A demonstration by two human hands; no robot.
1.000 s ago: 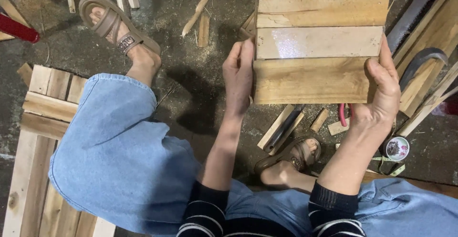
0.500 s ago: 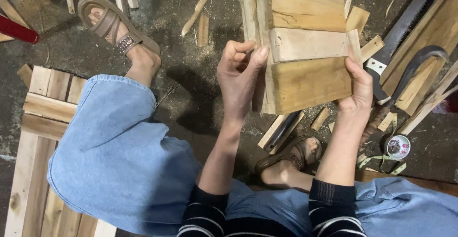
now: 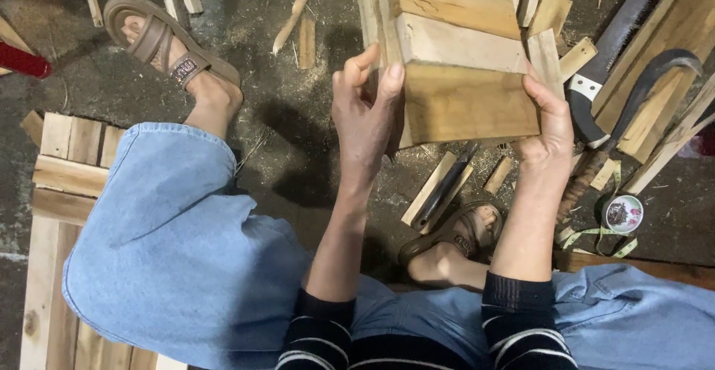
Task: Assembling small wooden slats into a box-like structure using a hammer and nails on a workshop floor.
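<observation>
Wooden box (image 3: 454, 64), built of plank pieces nailed side by side, is held up in the air over the floor (image 3: 298, 131), tilted, one broad face toward the camera and a narrow side edge showing on its left. It touches nothing on the floor.

Left hand (image 3: 366, 113) cups the box's left side edge: thumb on the front face near the corner, fingers (image 3: 356, 79) curled round the edge toward the back, half closed. Right hand (image 3: 550, 120) clamps the lower right corner, thumb across the front, the other fingers hidden behind, so how far they curl I cannot tell.

Judgement: the step looks like turning and checking the box. Best done with both grips kept on opposite edges, rotating slowly, fingers clear of splintery plank ends and any nail tips.

Around it on the floor: a handsaw (image 3: 607, 57) and a curved blade (image 3: 655, 79) at the right edge, a tape measure (image 3: 622, 213) below them, a chisel-like tool (image 3: 443, 191) on an offcut under the box, wood scraps (image 3: 298, 12), and a slatted panel (image 3: 63, 184) at the left edge.
</observation>
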